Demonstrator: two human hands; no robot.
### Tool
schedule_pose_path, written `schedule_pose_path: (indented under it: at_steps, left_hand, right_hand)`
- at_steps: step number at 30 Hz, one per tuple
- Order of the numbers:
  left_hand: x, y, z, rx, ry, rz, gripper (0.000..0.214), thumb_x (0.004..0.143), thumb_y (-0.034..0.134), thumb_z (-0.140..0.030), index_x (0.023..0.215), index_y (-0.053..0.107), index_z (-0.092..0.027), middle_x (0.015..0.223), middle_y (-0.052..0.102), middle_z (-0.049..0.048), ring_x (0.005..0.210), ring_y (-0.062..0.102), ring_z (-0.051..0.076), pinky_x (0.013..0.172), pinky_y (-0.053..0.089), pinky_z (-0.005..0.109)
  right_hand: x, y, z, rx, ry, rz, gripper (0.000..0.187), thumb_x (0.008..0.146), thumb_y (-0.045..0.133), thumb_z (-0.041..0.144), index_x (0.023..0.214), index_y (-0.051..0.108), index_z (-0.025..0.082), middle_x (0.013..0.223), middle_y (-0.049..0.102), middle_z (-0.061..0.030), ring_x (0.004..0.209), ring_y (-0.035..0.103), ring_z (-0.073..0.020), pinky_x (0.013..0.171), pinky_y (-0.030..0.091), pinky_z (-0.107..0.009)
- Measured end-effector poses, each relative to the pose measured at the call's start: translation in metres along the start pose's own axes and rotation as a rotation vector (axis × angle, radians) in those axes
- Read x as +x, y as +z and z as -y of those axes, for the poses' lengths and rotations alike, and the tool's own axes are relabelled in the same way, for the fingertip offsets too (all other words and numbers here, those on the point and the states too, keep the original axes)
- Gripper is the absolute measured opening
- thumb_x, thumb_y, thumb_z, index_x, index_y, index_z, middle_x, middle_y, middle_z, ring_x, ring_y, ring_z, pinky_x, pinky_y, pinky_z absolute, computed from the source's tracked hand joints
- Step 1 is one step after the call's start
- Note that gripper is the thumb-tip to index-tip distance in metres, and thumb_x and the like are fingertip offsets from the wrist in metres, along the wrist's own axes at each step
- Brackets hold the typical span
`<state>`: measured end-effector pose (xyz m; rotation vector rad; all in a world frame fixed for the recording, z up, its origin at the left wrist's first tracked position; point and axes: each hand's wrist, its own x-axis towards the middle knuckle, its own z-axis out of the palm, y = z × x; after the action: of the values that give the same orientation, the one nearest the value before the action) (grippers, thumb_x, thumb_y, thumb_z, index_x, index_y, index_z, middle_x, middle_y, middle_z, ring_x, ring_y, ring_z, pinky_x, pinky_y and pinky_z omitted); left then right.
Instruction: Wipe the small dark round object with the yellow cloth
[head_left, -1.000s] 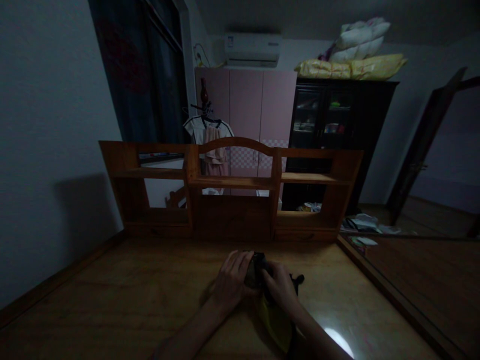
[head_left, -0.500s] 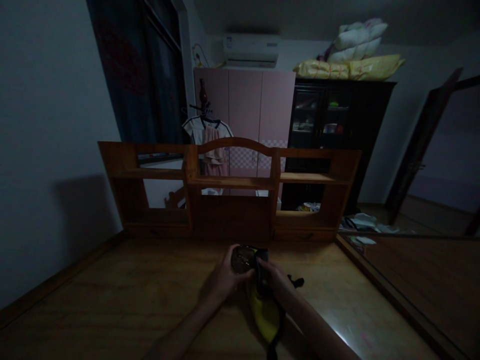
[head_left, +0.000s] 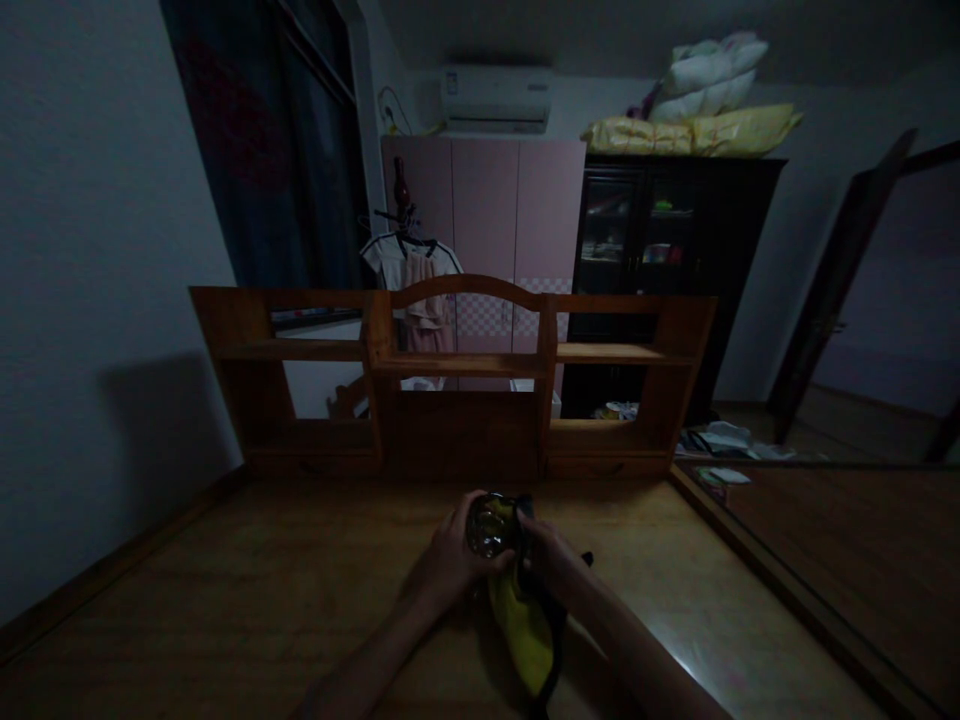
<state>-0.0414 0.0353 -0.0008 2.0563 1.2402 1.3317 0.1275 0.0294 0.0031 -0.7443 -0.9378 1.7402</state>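
Near the middle of the wooden tabletop, my left hand [head_left: 457, 550] is wrapped around a round, shiny, clear glass [head_left: 491, 527], its thumb along the near side. Yellow shows through the upper part of the glass. Close against its right side, my right hand [head_left: 546, 548] grips the black edge of a yellow and black cloth piece [head_left: 521, 625]. The yellow part hangs toward me with a dark strap-like edge, and a dark end pokes out to the right of the wrist. Dim light hides whether the cloth goes inside the glass or only behind it.
A wooden shelf unit [head_left: 465, 365] stands along the tabletop's [head_left: 337, 560] far edge. A raised wooden rim [head_left: 750, 560] runs down the right side, and a white wall [head_left: 97, 300] rises at the left. Beyond are a pink wardrobe [head_left: 487, 210] and a dark cabinet [head_left: 720, 240].
The glass has turned so its shiny round face shows more, with yellow now visible in it. The black edge by my right hand has shifted, and the strap end shows less. The view moved slightly.
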Motion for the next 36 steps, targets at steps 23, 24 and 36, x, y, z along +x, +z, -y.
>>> schedule_pose_path:
  at_steps: [23, 24, 36]
  left_hand:
    - [-0.002, -0.007, -0.017, 0.468, 0.581, 0.039, 0.083, 0.065, 0.072, -0.052, 0.132, 0.037, -0.016, 0.118, 0.057, 0.0133, 0.112, 0.053, 0.028, 0.109, 0.028, 0.052]
    - [-0.003, -0.007, -0.019, 0.468, 0.581, 0.028, 0.082, 0.066, 0.070, -0.054, 0.132, 0.038, -0.016, 0.117, 0.058, 0.0131, 0.111, 0.054, 0.028, 0.109, 0.027, 0.053]
    - [-0.002, -0.001, -0.014, 0.371, 0.298, -0.236, 0.077, 0.060, 0.074, -0.053, 0.123, 0.046, -0.019, 0.115, 0.061, 0.0074, 0.116, 0.051, 0.030, 0.110, 0.026, 0.053]
  right_hand:
    - [-0.013, -0.011, 0.006, -0.984, -0.505, -0.239, 0.021, 0.079, 0.055, 0.023, 0.095, 0.070, 0.022, 0.080, 0.071, -0.0058, 0.072, 0.064, -0.0248, 0.069, 0.045, -0.032]
    - [-0.012, -0.012, 0.007, -0.998, -0.503, -0.246, 0.021, 0.080, 0.054, 0.023, 0.093, 0.070, 0.022, 0.078, 0.071, -0.0055, 0.069, 0.064, -0.0242, 0.066, 0.044, -0.031]
    - [-0.013, 0.001, 0.015, -0.674, -0.449, -0.291, 0.035, 0.081, 0.058, 0.047, 0.093, 0.070, 0.017, 0.085, 0.071, -0.0058, 0.081, 0.063, -0.0237, 0.069, 0.046, -0.028]
